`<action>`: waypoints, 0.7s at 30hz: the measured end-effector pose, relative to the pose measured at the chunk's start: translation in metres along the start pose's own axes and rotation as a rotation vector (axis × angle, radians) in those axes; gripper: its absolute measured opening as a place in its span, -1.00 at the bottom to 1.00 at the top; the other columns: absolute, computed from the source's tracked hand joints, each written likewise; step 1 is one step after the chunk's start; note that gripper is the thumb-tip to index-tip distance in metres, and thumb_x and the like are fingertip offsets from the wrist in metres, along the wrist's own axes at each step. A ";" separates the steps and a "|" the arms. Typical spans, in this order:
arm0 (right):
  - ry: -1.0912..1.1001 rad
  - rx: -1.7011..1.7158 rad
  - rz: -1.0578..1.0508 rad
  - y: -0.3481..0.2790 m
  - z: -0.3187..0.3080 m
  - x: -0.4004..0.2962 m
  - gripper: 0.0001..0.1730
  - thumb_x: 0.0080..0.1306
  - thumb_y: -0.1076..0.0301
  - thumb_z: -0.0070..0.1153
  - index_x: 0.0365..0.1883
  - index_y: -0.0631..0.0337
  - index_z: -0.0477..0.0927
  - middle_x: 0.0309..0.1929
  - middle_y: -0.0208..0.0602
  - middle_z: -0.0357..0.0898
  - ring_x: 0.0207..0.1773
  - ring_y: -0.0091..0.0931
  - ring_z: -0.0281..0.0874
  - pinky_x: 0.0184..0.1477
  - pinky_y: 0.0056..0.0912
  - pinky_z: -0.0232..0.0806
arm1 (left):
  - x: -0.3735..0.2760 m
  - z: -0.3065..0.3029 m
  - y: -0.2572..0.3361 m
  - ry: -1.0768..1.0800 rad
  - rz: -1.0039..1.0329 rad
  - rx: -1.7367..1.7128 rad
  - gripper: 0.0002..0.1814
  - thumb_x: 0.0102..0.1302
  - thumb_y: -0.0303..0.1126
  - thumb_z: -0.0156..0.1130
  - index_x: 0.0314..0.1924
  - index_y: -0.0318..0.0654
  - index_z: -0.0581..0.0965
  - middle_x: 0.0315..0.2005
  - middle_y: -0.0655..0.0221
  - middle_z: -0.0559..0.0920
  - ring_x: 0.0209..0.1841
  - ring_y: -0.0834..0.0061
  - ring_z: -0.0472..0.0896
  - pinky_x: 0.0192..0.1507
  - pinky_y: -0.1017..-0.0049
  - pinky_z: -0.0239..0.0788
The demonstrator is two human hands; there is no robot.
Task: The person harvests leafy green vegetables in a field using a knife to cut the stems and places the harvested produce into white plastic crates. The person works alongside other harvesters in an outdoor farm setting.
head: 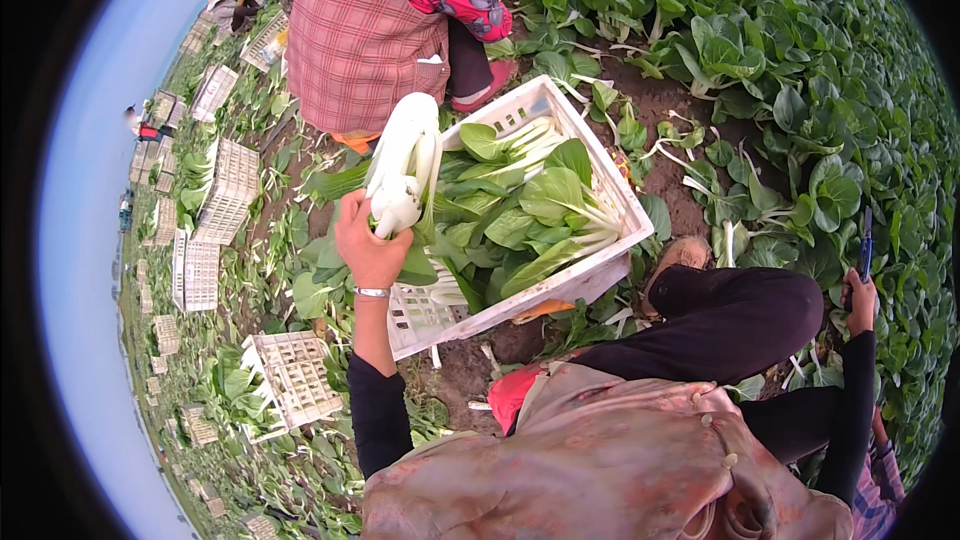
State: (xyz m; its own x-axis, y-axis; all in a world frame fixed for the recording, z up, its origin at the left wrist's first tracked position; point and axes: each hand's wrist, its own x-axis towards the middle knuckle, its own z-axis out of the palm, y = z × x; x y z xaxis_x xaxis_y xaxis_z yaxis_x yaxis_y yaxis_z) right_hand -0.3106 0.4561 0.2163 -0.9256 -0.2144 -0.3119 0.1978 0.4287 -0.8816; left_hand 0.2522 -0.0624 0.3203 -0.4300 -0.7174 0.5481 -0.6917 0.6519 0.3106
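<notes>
My left hand (373, 244), with a silver bracelet at the wrist, grips heads of bok choy (403, 157) by the left edge of a white plastic crate (592, 154). Their white stalk bases point away from me. Inside the crate lie more bok choy (555, 199), green leaves towards the middle and pale stalks against the walls. Far to the right, beside the standing leafy plants, my right hand (859, 300) is closed around the handle of a knife (867, 244), its blade pointing away from me.
A co-worker in a plaid vest (367, 37) crouches just beyond the crate. Uncut bok choy (727, 52) grows densely at the right. More crates (296, 379) stand on the leaf-strewn ground at the left. Part of another person in a checked sleeve (885, 476) shows at the lower right.
</notes>
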 end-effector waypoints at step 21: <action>-0.098 -0.173 -0.052 0.002 0.014 -0.008 -0.88 0.29 0.33 0.02 -0.34 0.13 0.37 -0.58 -0.50 0.35 -0.68 -0.66 0.27 -0.70 -0.56 0.10 | -0.111 0.235 -0.116 0.877 -1.627 -1.550 -0.59 -0.06 -0.51 0.26 -0.13 -0.45 0.50 -0.20 0.17 0.56 -0.24 0.20 0.56 -0.15 0.18 0.46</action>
State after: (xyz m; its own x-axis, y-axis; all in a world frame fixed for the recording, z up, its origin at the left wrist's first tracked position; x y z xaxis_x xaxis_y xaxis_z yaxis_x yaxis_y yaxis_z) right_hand -0.2986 0.4463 0.2121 -0.8959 -0.3207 -0.3075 0.0843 0.5570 -0.8263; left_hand 0.2442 -0.1160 0.0407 0.3053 -0.6675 -0.6792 0.8351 -0.1551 0.5278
